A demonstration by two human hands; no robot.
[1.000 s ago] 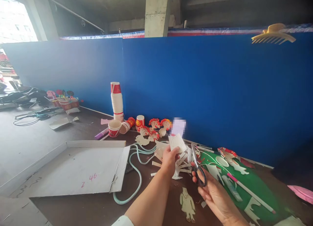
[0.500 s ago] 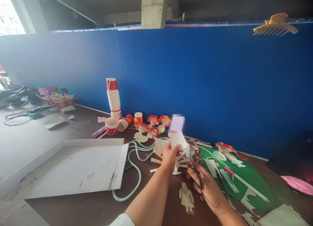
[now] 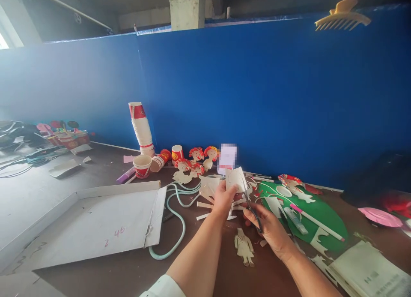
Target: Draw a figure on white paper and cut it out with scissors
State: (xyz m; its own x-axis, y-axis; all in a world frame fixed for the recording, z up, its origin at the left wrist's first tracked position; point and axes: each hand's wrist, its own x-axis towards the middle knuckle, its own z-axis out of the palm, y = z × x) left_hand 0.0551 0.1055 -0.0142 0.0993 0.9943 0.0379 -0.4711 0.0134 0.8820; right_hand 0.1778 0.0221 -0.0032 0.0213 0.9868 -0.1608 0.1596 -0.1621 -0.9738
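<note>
My left hand (image 3: 224, 197) pinches a piece of white paper (image 3: 236, 179) that has faint drawn lines on it. Fingers of my right hand (image 3: 263, 223) are in the handles of a pair of scissors (image 3: 253, 211), whose blades lie at the paper's right edge. Whether the blades are closed is too small to tell. Below the hands, a paper doll body (image 3: 244, 247) without a head lies flat on the dark table (image 3: 199, 267). Paper strips and scraps (image 3: 205, 205) are scattered behind my left hand.
A shallow white box (image 3: 96, 224) is at left, beside a pale green cord (image 3: 180, 220). Stacked paper cups (image 3: 141, 132) and paper dolls with red fringed hair (image 3: 210, 157) stand by the blue partition (image 3: 257, 87). At right are a green mat (image 3: 334, 224), a pink-capped marker (image 3: 317, 222) and a book (image 3: 369, 267).
The view has swung slightly to the right. The paper in my left hand has tilted, and the scissors remain at its right edge in my right hand.
</note>
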